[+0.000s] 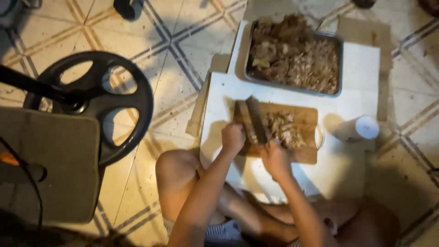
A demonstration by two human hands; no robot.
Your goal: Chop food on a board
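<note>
Work observed: chopping cooked meat on a wooden cutting board (302,120) laid on a white sheet (356,73) spread over the tiled floor (137,27), with the person seated cross-legged before it.

Progress, as judged from the present state: a metal tray (339,55) beyond the board is heaped with chopped meat (292,57), most of it already in small pieces, though some larger chunks show at its left end. A modest pile of meat on the board (282,129) lies near the middle, just right of the blades. The bulk appears done; the board pile remains in hand.

Right hand (275,159): fingers closed around the handle of a cleaver (257,120), whose blade points away from the person and rests against the board pile.

Left hand (232,137): fingers curled shut at the board's near-left edge, apparently on the handle of a second blade (239,116) (dark and blurred, so the grip cannot be confirmed).

A white cylindrical container (358,128) lies on the sheet, right of the board and apart from it. A dark wheeled base (137,98) stands on the floor to the left.
</note>
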